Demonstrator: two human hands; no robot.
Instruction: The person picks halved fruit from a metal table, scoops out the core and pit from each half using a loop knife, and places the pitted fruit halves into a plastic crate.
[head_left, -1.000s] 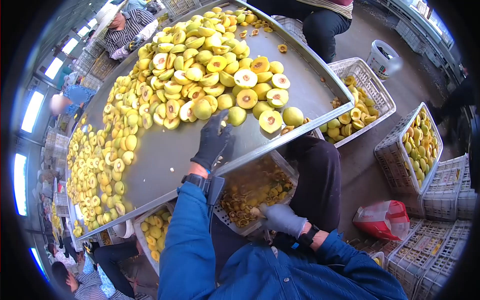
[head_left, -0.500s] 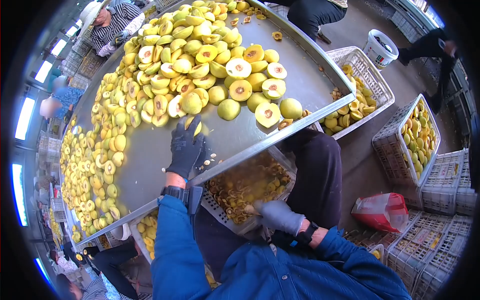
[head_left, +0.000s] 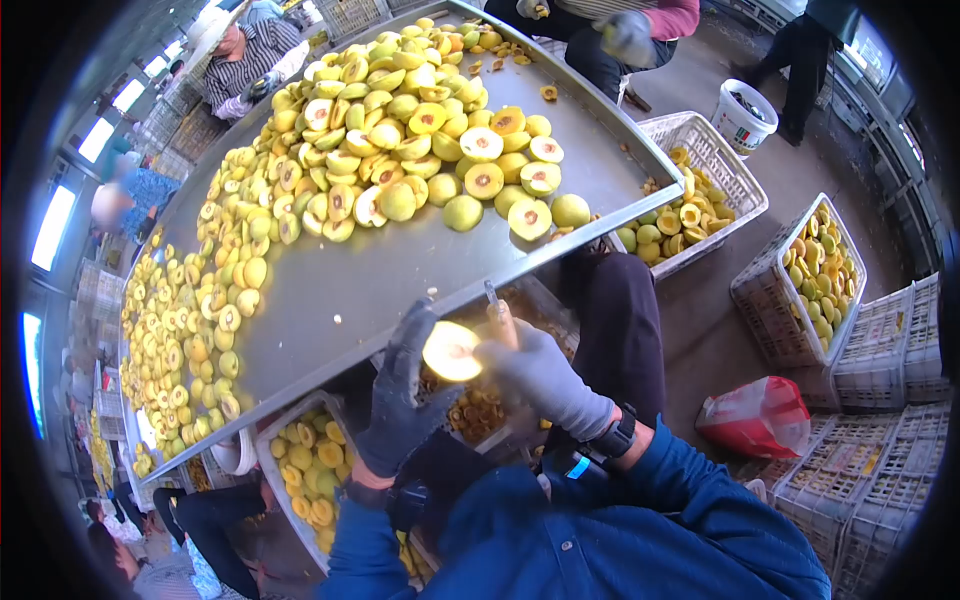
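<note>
My left hand (head_left: 400,395), in a black glove, holds a halved yellow peach (head_left: 452,351) with its cut face showing. Close beside it, my right hand (head_left: 550,380) in a grey glove grips a small tool with a wooden handle (head_left: 503,326) and a short metal end pointing up. The right fingers are at the fruit's edge; blur hides whether they touch it. Both hands are over the near edge of a metal table (head_left: 330,300), where many peach halves (head_left: 400,130) lie heaped. Beneath the hands is a crate with scraps (head_left: 478,415), partly hidden.
Crates of peach halves stand below the table at left (head_left: 310,460), at its right corner (head_left: 690,215) and farther right (head_left: 820,275). A white bucket (head_left: 745,115), a red-and-white bag (head_left: 755,415) and stacked crates (head_left: 860,480) are at right. Other people sit around the table.
My left hand has drawn back from the table with a peach half. My right hand has risen from over the scrap crate with the tool, and the two hands now meet.
</note>
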